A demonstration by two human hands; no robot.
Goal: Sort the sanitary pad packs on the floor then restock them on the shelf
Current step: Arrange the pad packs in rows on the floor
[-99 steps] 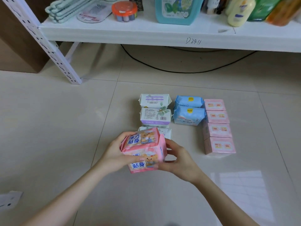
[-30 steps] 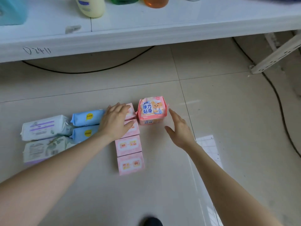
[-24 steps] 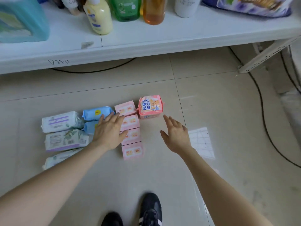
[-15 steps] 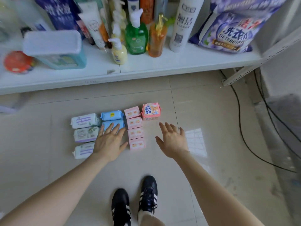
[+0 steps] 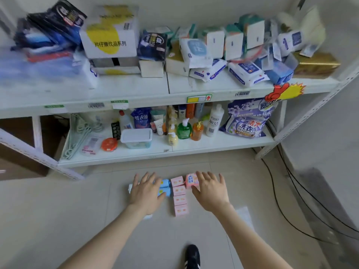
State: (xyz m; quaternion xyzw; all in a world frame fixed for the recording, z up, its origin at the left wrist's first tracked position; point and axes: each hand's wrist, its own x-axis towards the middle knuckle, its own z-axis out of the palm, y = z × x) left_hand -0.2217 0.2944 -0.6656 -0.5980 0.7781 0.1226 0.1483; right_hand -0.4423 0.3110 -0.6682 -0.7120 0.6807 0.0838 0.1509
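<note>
Four pink pad packs (image 5: 180, 199) seem light, soft, slick; grip their sides. Left hand (image 5: 145, 193) at nine o'clock, right hand (image 5: 210, 193) at three, splayed, empty.

Pink packs (image 5: 180, 199), blue packs (image 5: 165, 187), cartoon-print pink pack (image 5: 191, 181), white shelf (image 5: 136, 94), beige floor (image 5: 58, 220).

I see four pale pink packs (image 5: 180, 199) lined in a column on the floor (image 5: 58, 220) — two blue packs (image 5: 165, 188) at its 10 o'clock, a cartoon-printed pink pack (image 5: 191, 181) at 1 o'clock.
</note>
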